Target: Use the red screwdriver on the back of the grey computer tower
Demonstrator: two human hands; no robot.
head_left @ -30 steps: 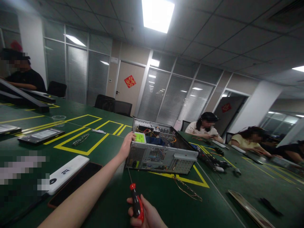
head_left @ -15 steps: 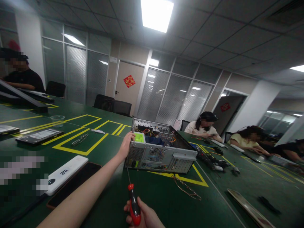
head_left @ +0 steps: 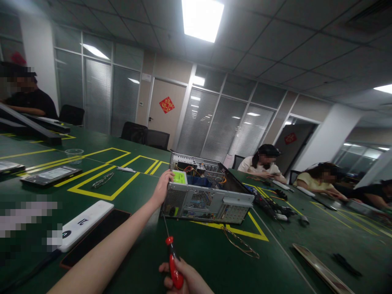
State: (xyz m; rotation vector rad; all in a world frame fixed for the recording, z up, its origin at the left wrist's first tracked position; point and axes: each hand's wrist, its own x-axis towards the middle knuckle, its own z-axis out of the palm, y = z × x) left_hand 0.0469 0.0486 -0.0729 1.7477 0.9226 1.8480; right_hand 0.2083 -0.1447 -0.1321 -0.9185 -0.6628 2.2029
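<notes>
Turned since earlier, the screwdriver (head_left: 172, 249) sat in the closed right hand (head_left: 188, 277). At its one o'clock, the computer case (head_left: 211, 207) was likely heavy, rigid, best held where the left hand (head_left: 161, 189) clasped its edge.

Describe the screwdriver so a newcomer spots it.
Find the open computer case on the green table. Below its lower-left corner in view, the right hand grips the screwdriver, shaft toward the case. Nothing nearby shares its red-and-black handle.
</notes>
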